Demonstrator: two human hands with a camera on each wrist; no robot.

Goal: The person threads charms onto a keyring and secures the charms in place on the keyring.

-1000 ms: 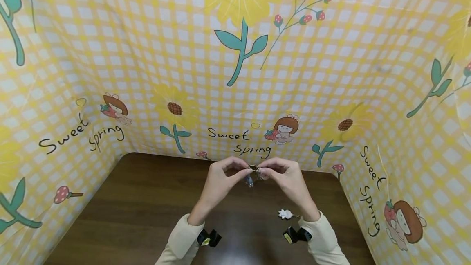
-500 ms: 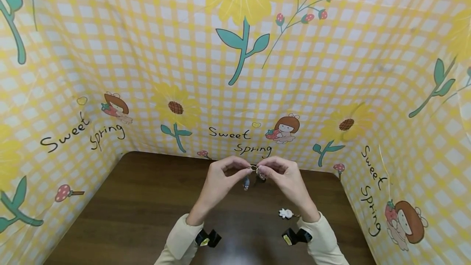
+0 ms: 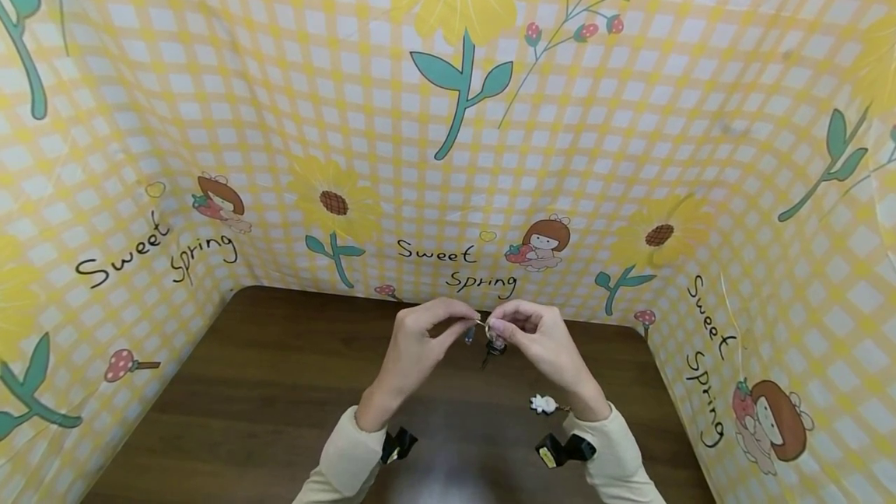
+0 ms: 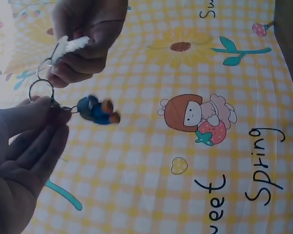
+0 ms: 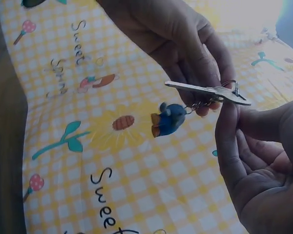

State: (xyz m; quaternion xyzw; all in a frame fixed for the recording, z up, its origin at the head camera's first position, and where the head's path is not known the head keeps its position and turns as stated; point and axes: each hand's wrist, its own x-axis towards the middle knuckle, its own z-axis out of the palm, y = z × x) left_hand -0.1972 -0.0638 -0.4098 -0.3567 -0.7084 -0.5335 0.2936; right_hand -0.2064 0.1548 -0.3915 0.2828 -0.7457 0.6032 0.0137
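Note:
Above the far side of the table, my left hand (image 3: 418, 342) pinches a metal key ring (image 4: 41, 91) between thumb and fingertips. From it hangs a small blue figure charm (image 5: 170, 119) with orange-brown feet, on a short chain. My right hand (image 3: 537, 335) faces it and pinches a metal key (image 5: 198, 88) by its head. A smaller ring (image 4: 38, 73) passes through the key and meets the left hand's ring; whether the two are linked I cannot tell. Below the right fingers, a dark item (image 3: 495, 348) dangles in the head view.
A white figure charm (image 3: 542, 405) with a short chain lies on the brown table (image 3: 266, 395), close to the right sleeve. Yellow checked cloth (image 3: 336, 99) walls in the table at the back and both sides. A black camera (image 3: 565, 449) sits at each wrist.
The blue charm first hung lower from the left hand, and now shows less beneath it. The dark item under the right fingers has come further into view. Both hands stay nearly in place.

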